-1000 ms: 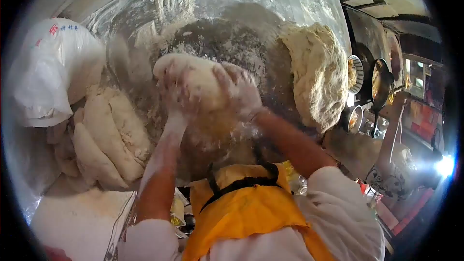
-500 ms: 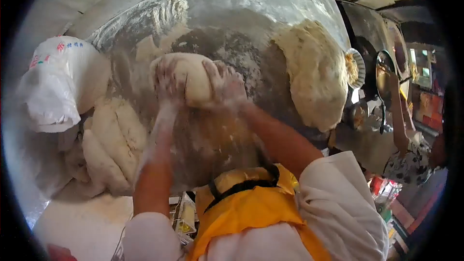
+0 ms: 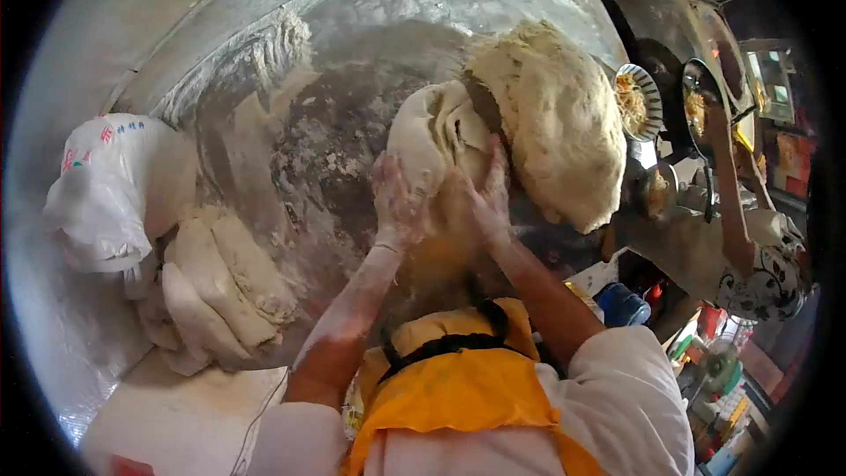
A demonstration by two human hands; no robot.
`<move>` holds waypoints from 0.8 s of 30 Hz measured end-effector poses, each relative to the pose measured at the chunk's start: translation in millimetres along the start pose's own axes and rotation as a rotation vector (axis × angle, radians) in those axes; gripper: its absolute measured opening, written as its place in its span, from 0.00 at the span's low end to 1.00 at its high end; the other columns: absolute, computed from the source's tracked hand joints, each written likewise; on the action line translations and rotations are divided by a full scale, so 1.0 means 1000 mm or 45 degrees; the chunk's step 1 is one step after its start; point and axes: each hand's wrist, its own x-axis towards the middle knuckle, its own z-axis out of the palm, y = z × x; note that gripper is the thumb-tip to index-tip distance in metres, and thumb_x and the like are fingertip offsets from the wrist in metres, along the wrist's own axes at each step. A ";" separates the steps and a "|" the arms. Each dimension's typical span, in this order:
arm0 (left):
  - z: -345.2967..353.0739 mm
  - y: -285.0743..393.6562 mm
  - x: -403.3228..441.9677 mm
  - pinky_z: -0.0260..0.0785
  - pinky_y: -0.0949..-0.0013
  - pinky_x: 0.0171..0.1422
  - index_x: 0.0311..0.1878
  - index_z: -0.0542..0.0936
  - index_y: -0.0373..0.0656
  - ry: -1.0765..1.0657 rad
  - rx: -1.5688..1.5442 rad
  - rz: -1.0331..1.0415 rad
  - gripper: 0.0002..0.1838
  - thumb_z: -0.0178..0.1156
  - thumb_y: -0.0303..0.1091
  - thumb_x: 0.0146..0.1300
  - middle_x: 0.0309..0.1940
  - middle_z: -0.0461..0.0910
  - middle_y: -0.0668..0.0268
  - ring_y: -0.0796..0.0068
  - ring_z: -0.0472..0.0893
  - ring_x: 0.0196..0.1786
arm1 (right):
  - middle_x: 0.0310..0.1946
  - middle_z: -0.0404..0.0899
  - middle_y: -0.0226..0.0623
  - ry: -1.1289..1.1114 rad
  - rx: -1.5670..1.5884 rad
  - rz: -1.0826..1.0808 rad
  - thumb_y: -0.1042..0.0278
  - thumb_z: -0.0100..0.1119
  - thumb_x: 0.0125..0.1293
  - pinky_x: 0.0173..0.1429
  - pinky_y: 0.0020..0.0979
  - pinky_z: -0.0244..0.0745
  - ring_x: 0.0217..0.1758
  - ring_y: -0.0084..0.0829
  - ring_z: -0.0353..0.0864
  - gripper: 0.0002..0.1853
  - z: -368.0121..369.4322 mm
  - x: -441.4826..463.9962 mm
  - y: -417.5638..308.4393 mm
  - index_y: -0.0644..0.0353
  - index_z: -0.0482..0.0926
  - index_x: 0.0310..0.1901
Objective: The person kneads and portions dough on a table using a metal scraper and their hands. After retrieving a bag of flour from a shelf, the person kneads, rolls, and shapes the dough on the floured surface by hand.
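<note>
A folded piece of dough with creases on top lies on the floured metal table. My left hand, coated in flour, rests against its left lower side with fingers extended. On the right lower side, my right hand touches the same dough, its fingers stretched upward and apart from the thumb. Both palms face inward around the dough, which sits close beside a large dough mass on the right.
Thick dough strips lie at the left, below a white plastic bag. To the right are a striped bowl of food, a dark pan and another person's arm. Loose flour streaks the table's back left.
My hands and the dough between them have moved right, next to the large mass. The dough has gone from a smooth lump to showing folds. The other person's arm has shifted.
</note>
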 end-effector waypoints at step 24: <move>-0.004 -0.159 -0.128 0.73 0.62 0.65 0.82 0.59 0.50 -0.012 -0.341 -0.456 0.41 0.64 0.46 0.70 0.75 0.65 0.59 0.59 0.76 0.65 | 0.58 0.74 0.51 -0.133 -0.533 -0.482 0.40 0.61 0.70 0.58 0.50 0.79 0.58 0.53 0.78 0.37 0.078 -0.050 0.013 0.54 0.68 0.72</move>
